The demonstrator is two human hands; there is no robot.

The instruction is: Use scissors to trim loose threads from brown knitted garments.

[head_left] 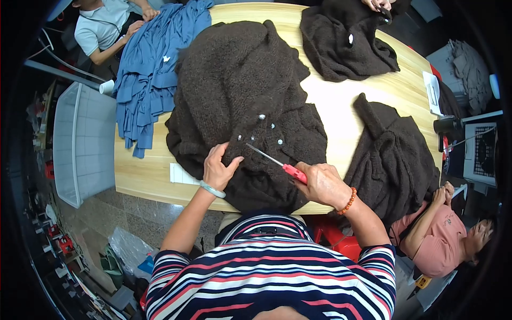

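Note:
A large dark brown knitted garment (240, 69) lies heaped in front of me on the wooden table. Several small shiny buttons (273, 126) show on its near part. My left hand (217, 169) rests on the knit at the left of these buttons, thumb and forefinger spread apart. In my right hand (322, 184) is a red-handled tool (295, 173) with a slim, pointed metal blade. The blade's tip lies close to the buttons, between them and my left thumb. My fingers hide part of the handle, and whether the tip touches the knit I cannot tell.
Blue garments (146, 80) are piled at the table's left. Other dark knits lie at the far right (341, 48) and near right (394, 160). A pale crate (77, 144) stands off the left edge. People sit or work around the wooden table (341, 114).

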